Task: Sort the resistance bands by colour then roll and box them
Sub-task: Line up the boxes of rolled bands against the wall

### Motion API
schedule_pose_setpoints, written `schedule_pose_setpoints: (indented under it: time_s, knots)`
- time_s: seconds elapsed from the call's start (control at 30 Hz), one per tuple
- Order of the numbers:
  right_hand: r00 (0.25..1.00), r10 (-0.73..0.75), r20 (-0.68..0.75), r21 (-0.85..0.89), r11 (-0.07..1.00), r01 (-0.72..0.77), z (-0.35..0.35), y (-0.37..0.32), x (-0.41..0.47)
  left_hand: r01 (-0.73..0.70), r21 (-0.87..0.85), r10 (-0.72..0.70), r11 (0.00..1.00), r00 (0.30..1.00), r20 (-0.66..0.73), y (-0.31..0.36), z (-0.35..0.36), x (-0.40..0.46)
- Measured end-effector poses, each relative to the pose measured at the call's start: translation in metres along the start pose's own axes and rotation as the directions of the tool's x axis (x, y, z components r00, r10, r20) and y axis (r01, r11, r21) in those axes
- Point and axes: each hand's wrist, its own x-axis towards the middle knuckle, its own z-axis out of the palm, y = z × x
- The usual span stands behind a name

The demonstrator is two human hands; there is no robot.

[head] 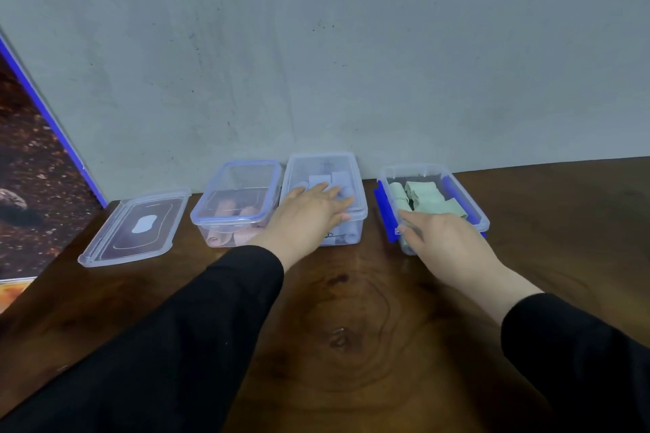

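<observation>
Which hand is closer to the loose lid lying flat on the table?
Left. The left hand rests on the middle clear plastic box, two boxes from the loose clear plastic lid; the right hand is farther right.

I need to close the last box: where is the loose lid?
In the head view the loose lid lies flat on the table at far left, just left of the box of pink bands.
</observation>
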Motion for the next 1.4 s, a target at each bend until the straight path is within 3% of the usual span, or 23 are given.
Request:
schedule_pose_setpoints:
  time_s: [0.07, 0.13, 0.2, 0.23, 0.3, 0.37, 0.43, 0.53, 0.73, 0.83, 1.0, 1.13, 1.23, 1.27, 1.33, 1.4]
  knots:
    - [1.000, -0.012, -0.021, 0.024, 1.000, 0.012, -0.001, -0.002, -0.002, 0.023, -0.072, -0.032, 0.997, 0.992, -0.122, 0.008, 0.002, -0.006]
    - [0.993, -0.031, -0.115, 0.061, 0.997, 0.039, -0.002, -0.008, -0.005, 0.009, -0.280, -0.111, 0.960, 0.930, -0.350, 0.014, 0.001, -0.022]
    - [0.961, -0.058, -0.272, 0.197, 0.974, 0.115, -0.005, -0.027, -0.008, -0.022, -0.408, -0.244, 0.913, 0.770, -0.589, 0.004, -0.003, -0.048]
    - [0.935, -0.087, -0.345, 0.279, 0.941, 0.191, -0.007, -0.042, -0.009, 0.006, -0.453, -0.329, 0.891, 0.696, -0.638, -0.007, -0.004, -0.062]
    - [0.896, -0.170, -0.411, 0.397, 0.851, 0.344, -0.007, -0.084, -0.012, 0.146, -0.564, -0.530, 0.813, 0.588, -0.611, -0.043, -0.001, -0.093]
    - [0.877, -0.275, -0.394, 0.463, 0.764, 0.449, 0.003, -0.131, -0.012, 0.333, -0.637, -0.698, 0.695, 0.525, -0.487, -0.092, 0.012, -0.124]
    - [0.877, -0.360, -0.318, 0.521, 0.706, 0.479, 0.021, -0.179, -0.012, 0.514, -0.580, -0.766, 0.632, 0.529, -0.366, -0.137, 0.030, -0.156]
    - [0.894, -0.433, -0.111, 0.594, 0.693, 0.409, 0.055, -0.242, -0.007, 0.648, -0.381, -0.750, 0.660, 0.604, -0.271, -0.173, 0.050, -0.193]
    - [0.874, -0.473, 0.111, 0.471, 0.800, 0.373, 0.131, -0.315, 0.026, 0.598, -0.286, -0.656, 0.748, 0.730, -0.191, -0.206, 0.075, -0.215]
    - [0.874, -0.463, 0.146, 0.364, 0.847, 0.387, 0.143, -0.329, 0.037, 0.598, -0.222, -0.638, 0.770, 0.737, -0.224, -0.216, 0.081, -0.209]
    - [0.899, -0.411, 0.148, 0.498, 0.817, 0.291, 0.142, -0.338, 0.042, 0.531, -0.213, -0.572, 0.820, 0.759, -0.311, -0.220, 0.082, -0.208]
    - [0.919, -0.383, 0.097, 0.754, 0.630, 0.183, 0.129, -0.340, 0.036, 0.525, -0.317, -0.613, 0.790, 0.685, -0.394, -0.207, 0.066, -0.216]
    - [0.950, -0.301, 0.081, 0.898, 0.436, 0.061, 0.119, -0.345, 0.029, 0.442, -0.587, -0.720, 0.678, 0.562, -0.408, -0.189, 0.042, -0.223]
    - [0.961, -0.246, 0.127, 0.948, 0.316, -0.045, 0.113, -0.347, 0.026, 0.380, -0.686, -0.756, 0.620, 0.524, -0.392, -0.180, 0.029, -0.224]
    - [0.945, -0.186, 0.269, 0.960, -0.028, -0.279, 0.092, -0.347, 0.019, 0.208, -0.837, -0.803, 0.507, 0.467, -0.370, -0.156, -0.002, -0.223]
    - [0.906, -0.255, 0.338, 0.867, -0.291, -0.405, 0.064, -0.335, 0.010, 0.004, -0.903, -0.811, 0.431, 0.440, -0.385, -0.123, -0.037, -0.221]
